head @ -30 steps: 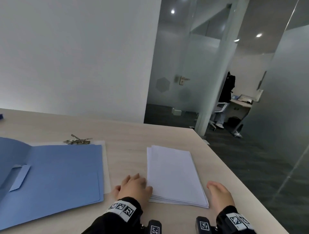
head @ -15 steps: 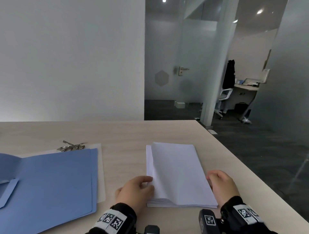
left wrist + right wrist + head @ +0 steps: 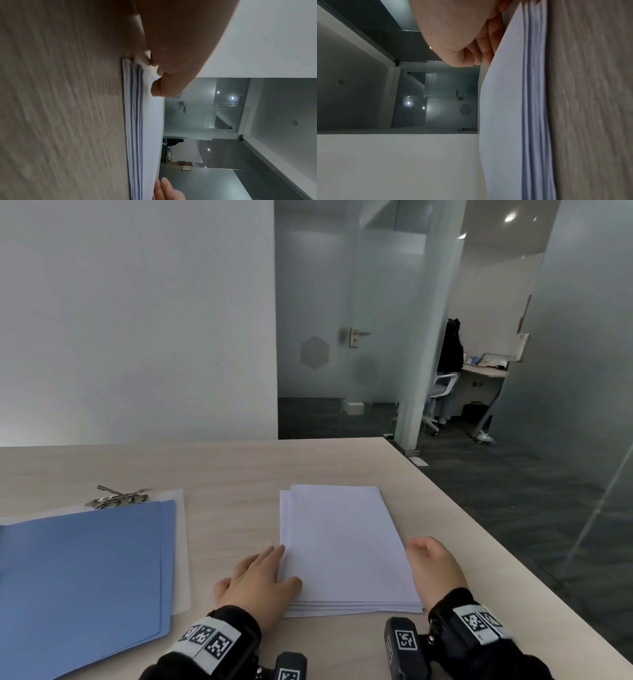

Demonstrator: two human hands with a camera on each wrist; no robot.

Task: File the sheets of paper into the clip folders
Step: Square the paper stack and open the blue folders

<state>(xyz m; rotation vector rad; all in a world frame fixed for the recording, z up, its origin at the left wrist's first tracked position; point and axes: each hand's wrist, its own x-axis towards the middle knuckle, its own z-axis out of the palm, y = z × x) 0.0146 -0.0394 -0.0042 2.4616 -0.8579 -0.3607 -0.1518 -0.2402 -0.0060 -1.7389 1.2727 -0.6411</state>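
Observation:
A stack of white paper sheets (image 3: 342, 546) lies on the wooden table (image 3: 239, 470) in front of me. My left hand (image 3: 274, 570) holds its left edge, thumb on top and fingers along the side. The left wrist view shows the thumb (image 3: 163, 86) pinching the top sheets (image 3: 150, 135). My right hand (image 3: 428, 559) grips the right edge. In the right wrist view its fingers (image 3: 477, 56) curl round the top sheets (image 3: 501, 121), which bow up slightly off the pile. An open blue folder (image 3: 85, 570) lies to the left.
A metal clip (image 3: 118, 497) sits at the far end of a translucent folder sheet (image 3: 180, 542) under the blue one. The table's right edge (image 3: 479, 535) runs close by my right hand. Beyond are a white wall and a glass door.
The view has swung slightly. Both hands have slid from the stack's near corners to its side edges, the left index finger now stretched along the left edge.

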